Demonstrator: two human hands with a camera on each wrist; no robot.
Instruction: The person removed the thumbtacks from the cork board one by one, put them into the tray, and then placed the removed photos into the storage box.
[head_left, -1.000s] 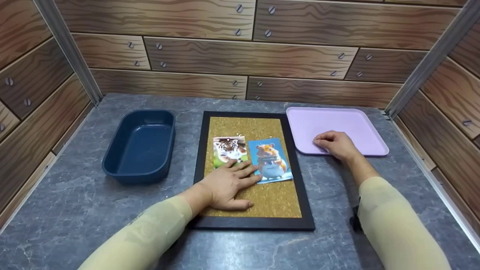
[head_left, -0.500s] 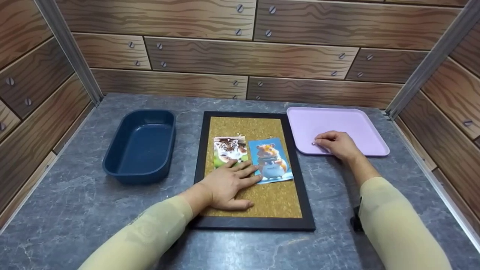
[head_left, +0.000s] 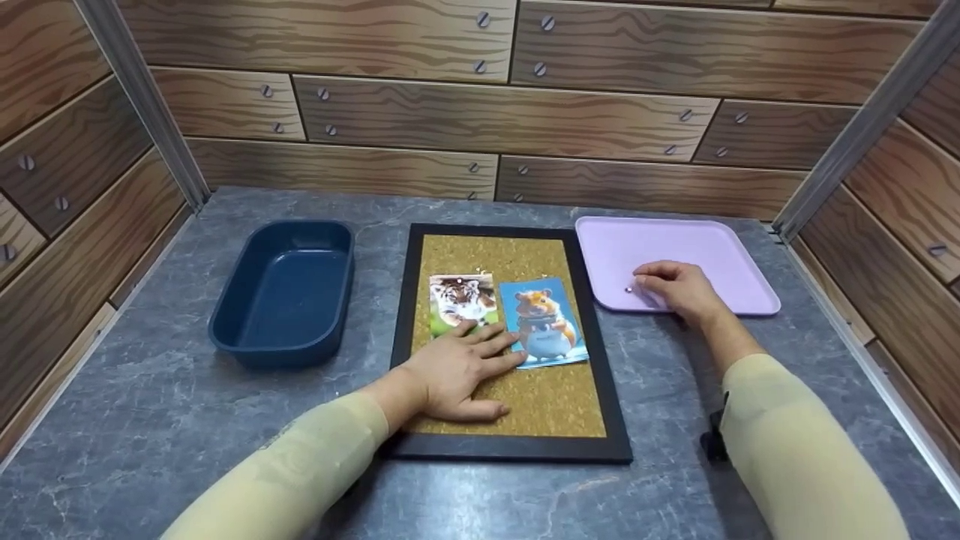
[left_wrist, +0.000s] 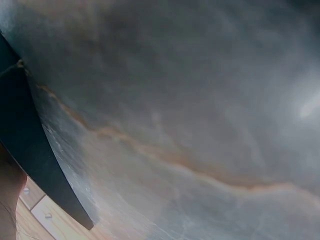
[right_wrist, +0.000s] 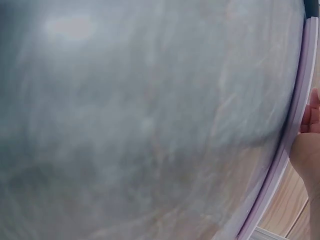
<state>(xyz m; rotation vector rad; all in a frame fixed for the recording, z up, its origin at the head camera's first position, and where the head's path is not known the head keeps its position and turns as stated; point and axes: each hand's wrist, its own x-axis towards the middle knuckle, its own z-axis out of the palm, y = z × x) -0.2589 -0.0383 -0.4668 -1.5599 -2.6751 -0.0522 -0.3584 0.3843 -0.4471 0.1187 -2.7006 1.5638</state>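
In the head view my left hand [head_left: 461,375] lies flat on the cork board [head_left: 555,405], fingers spread over the lower part of a tiger picture [head_left: 463,296] and the near left edge of a hamster picture [head_left: 546,322]. A small pale dot, like a pin head, shows at the top of the tiger picture. My right hand [head_left: 679,289] is over the near left part of the lilac tray [head_left: 675,240], thumb and fingertips drawn together. Just left of them lies a tiny shiny piece [head_left: 628,289]. I cannot tell whether the fingertips pinch anything.
A deep navy bin [head_left: 277,300] stands left of the board. The board's black frame [head_left: 510,448] sits close beside the tray's left edge. Wood-patterned walls [head_left: 495,112] enclose the grey marbled table [head_left: 480,502] at the back and sides.
The tiny shiny piece on the tray has come into sight beside my right fingertips, which have shifted slightly right. My left hand stays in place on the board.
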